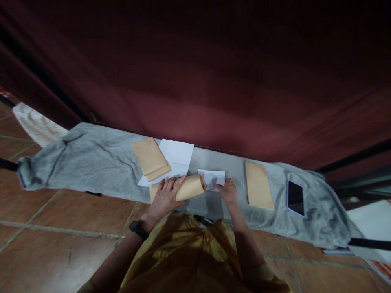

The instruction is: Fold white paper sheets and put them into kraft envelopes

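On the bench (100, 162) toward its front edge, left hand (165, 197) clamps a brown envelope (193, 188); right hand (227, 191) pinches white paper (211, 176).

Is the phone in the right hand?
No, the phone lies on the grey cloth, while the right hand holds the small white paper by its edge.

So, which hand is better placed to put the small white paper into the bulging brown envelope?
Probably the right hand: it holds the small white paper by its right end, close to where the bulging brown envelope gapes open. The left hand lies over that envelope.
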Action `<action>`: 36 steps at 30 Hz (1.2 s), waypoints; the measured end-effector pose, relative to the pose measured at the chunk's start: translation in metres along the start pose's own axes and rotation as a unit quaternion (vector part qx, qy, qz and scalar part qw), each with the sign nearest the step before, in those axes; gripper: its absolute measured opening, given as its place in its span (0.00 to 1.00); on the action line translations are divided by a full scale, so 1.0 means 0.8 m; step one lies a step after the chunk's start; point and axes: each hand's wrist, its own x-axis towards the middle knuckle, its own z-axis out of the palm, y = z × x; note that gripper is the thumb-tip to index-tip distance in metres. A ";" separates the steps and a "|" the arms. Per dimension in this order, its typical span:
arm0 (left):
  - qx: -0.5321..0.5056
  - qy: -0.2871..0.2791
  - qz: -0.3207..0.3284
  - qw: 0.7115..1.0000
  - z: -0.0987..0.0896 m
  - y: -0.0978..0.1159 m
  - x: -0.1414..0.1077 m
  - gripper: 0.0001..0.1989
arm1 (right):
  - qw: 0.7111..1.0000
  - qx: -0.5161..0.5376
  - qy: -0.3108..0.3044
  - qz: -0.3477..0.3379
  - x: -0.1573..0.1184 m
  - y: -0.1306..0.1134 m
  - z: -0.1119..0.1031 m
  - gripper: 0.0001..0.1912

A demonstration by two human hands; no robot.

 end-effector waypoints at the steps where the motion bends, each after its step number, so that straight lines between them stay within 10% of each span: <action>1: -0.005 0.002 -0.001 1.000 0.003 -0.001 0.000 0.51 | 0.999 0.044 0.001 -0.001 0.001 0.004 0.001 0.16; 20: -0.022 0.007 -0.001 1.000 0.015 -0.004 -0.001 0.54 | 0.851 0.523 0.050 0.011 -0.026 0.045 -0.031 0.24; 28: -0.008 0.011 0.019 1.000 0.019 -0.008 -0.006 0.54 | 0.932 0.357 -0.064 -0.030 -0.034 0.053 -0.045 0.19; 36: -0.015 0.002 0.033 0.999 0.016 -0.006 -0.004 0.55 | 0.940 0.292 -0.174 -0.037 -0.020 0.058 -0.071 0.11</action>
